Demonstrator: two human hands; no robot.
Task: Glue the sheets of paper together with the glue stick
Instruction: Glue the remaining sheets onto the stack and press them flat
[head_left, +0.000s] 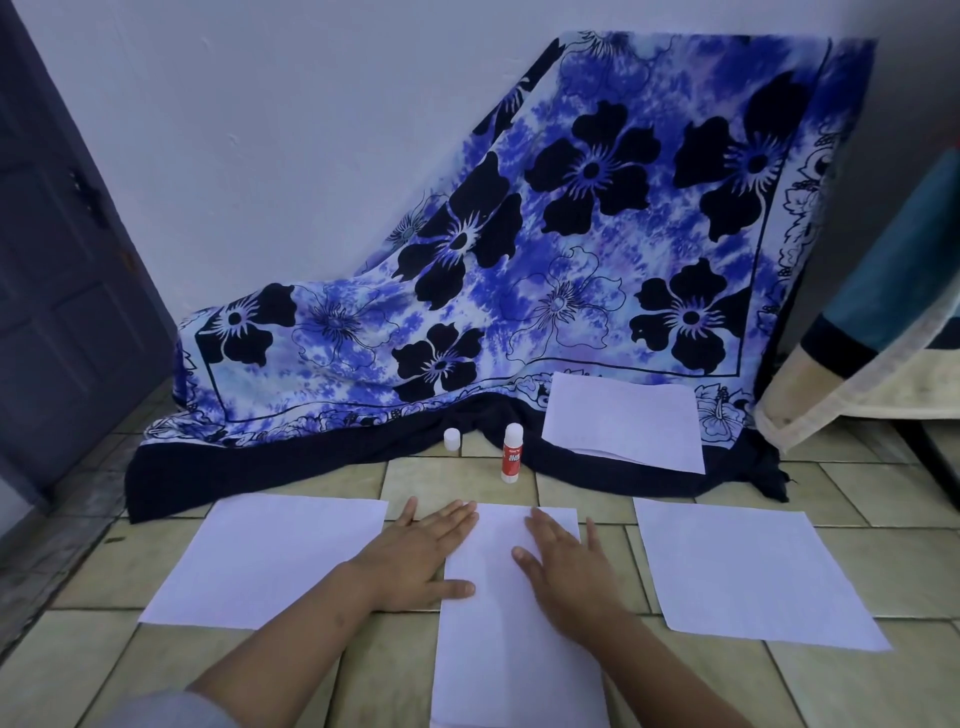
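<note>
A white sheet of paper (498, 639) lies on the tiled floor in front of me. My left hand (421, 556) presses flat on its left edge with straight fingers. My right hand (563, 564) lies flat on its upper right part. Beyond the hands a red and white glue stick (511, 453) stands upright, uncapped, and its white cap (452, 439) stands a little to the left. Another sheet (270, 561) lies to the left, one (748, 571) to the right, and a small stack of paper (626, 418) rests on the dark cloth behind.
A blue flowered cloth (571, 249) drapes over something against the white wall, its dark hem on the floor. A dark door (57, 270) stands at the left. A bed or mattress edge with bedding (878, 364) juts in at the right.
</note>
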